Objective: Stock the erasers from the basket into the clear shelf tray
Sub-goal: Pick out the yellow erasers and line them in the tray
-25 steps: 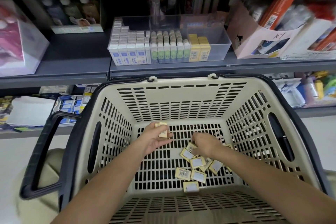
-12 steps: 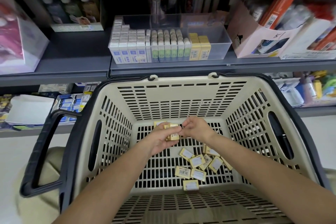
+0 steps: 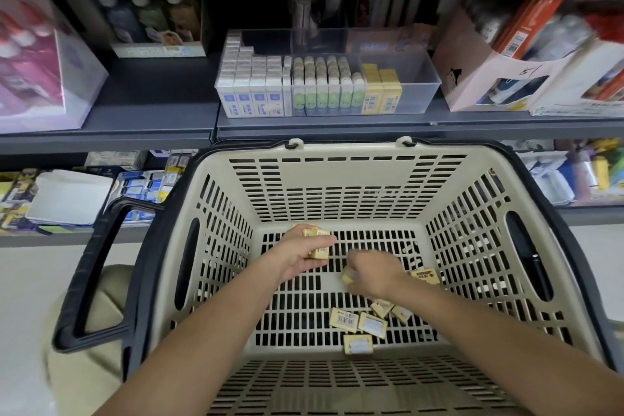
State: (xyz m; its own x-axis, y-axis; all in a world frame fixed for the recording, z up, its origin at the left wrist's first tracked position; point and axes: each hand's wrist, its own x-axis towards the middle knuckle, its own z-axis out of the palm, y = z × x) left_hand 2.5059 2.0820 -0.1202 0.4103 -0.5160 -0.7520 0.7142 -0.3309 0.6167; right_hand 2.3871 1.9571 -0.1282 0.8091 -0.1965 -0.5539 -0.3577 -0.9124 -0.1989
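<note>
Head view: the job looks partly done. The tray [image 3: 420,76] on the shelf [image 3: 152,111] already holds 2 short rows of yellow erasers [image 3: 381,91], set just right of the green-sleeved erasers [image 3: 324,88] and the white ones [image 3: 253,88]. The right part of the tray is bare, so there seems to be room for more.

Both hands are down in the basket [image 3: 337,192], gathering. The left hand [image 3: 300,255] grips a small stack of erasers [image 3: 317,241], fingers curled round it, thumb on top. How many are in the stack I cannot tell. The right hand [image 3: 373,272] is curled low over the basket floor and pinches 1 eraser [image 3: 347,277] at its fingertips. At least 6 loose erasers [image 3: 358,324] lie scattered on the slotted floor near the right forearm, some flat, some tilted, 1 [image 3: 426,275] off by itself behind the wrist.

So what is left, as I judge it: finish collecting, carry the handful up, and line it up in the tray; probably more than 1 trip.

Around the tray stand a pink box [image 3: 472,88] close on its right and blurred packs on the left. The basket's far wall rises between the hands and the shelf, so the load must lift over that rim. The black handle [image 3: 98,273] hangs down on the left, out of the way.
</note>
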